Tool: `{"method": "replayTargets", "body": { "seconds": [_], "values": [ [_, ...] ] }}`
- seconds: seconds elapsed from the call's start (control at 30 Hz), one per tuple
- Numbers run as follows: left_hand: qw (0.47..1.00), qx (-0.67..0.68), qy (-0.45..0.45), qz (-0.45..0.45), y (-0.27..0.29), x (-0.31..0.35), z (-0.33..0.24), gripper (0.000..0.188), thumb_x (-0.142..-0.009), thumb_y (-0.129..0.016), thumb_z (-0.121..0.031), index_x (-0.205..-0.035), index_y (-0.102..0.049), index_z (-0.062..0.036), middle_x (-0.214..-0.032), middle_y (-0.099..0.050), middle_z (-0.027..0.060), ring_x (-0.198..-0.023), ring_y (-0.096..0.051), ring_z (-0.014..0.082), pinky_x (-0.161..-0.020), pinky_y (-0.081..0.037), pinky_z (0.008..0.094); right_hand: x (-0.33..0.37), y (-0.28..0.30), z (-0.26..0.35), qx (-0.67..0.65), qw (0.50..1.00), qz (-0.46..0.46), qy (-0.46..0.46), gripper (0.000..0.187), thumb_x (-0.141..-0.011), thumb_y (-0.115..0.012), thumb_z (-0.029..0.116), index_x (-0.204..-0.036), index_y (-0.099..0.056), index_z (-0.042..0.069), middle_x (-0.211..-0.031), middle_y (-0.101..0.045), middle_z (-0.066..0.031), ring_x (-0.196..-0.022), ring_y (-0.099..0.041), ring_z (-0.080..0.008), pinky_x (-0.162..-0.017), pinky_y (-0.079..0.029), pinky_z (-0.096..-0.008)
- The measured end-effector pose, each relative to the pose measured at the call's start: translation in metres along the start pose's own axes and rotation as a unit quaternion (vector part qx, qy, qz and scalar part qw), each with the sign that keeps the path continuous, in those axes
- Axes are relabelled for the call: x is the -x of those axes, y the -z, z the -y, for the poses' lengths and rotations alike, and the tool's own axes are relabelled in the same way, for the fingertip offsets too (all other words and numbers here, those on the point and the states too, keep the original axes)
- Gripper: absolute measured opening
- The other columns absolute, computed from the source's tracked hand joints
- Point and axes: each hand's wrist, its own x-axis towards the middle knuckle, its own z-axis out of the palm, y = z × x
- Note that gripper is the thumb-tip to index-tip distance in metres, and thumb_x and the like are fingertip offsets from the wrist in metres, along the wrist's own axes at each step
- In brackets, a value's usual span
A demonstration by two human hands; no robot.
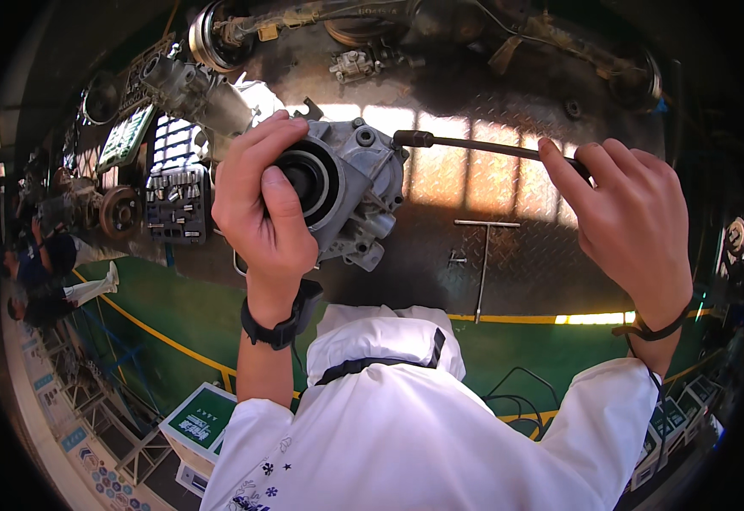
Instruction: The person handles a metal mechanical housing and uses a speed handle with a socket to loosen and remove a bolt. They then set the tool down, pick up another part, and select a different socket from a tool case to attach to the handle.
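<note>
A grey cast-metal gearbox housing (356,166) with a round, dark-lined opening sits on the metal bench, left of the middle. My left hand (265,192) is closed on its left side, fingers over the top and thumb beside the round opening. My right hand (623,204) is wrapped around the handle end of a long socket wrench (482,146). The wrench lies nearly level, its socket end against the right edge of the housing. Whether the socket is seated on a bolt there, I cannot tell.
On the bench, a T-handle wrench (486,255) lies near small bolts (457,258). A socket tray (176,204) and a larger gearbox (197,94) are at left. An axle (304,17) and a small metal part (355,66) lie at the far side. People (48,264) are at far left.
</note>
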Motion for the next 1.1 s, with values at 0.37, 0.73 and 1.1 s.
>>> {"method": "replayTargets", "body": {
  "seconds": [0.37,0.73,1.1],
  "values": [
    [1.000,0.021,0.020,-0.010,-0.003,0.000,-0.003,0.030,-0.092,-0.045,-0.011,-0.102,-0.068,0.0034,-0.103,-0.069,0.0182,-0.100,-0.066,0.0316,-0.091,-0.047,0.0359,-0.053,0.011,-0.018,0.015,0.993,-0.063,0.094,0.025,-0.071,-0.069,0.009,-0.095,-0.068,0.008,-0.077,-0.062,-0.0036,-0.074,-0.062,-0.0180,-0.065,-0.048,-0.0317],
    [1.000,0.009,0.013,-0.022,-0.002,0.000,-0.002,0.029,-0.089,-0.047,-0.011,-0.101,-0.070,0.0005,-0.103,-0.070,0.0178,-0.099,-0.066,0.0318,-0.090,-0.046,0.0365,-0.104,0.014,-0.013,-0.101,0.942,-0.277,0.162,0.024,-0.069,-0.077,0.021,-0.057,-0.061,0.008,-0.144,-0.045,-0.0066,-0.125,-0.045,-0.0241,-0.094,-0.048,-0.0523],
    [0.999,-0.002,0.006,-0.033,-0.001,-0.001,-0.006,0.028,-0.089,-0.047,-0.011,-0.100,-0.070,-0.0007,-0.103,-0.070,0.0168,-0.098,-0.066,0.0326,-0.089,-0.046,0.0375,-0.103,0.030,-0.036,-0.210,0.896,-0.297,0.256,0.050,-0.087,-0.063,0.002,-0.133,-0.045,0.005,-0.109,-0.059,-0.0165,-0.092,-0.062,-0.0276,-0.078,-0.053,-0.0355]
  ]
}}
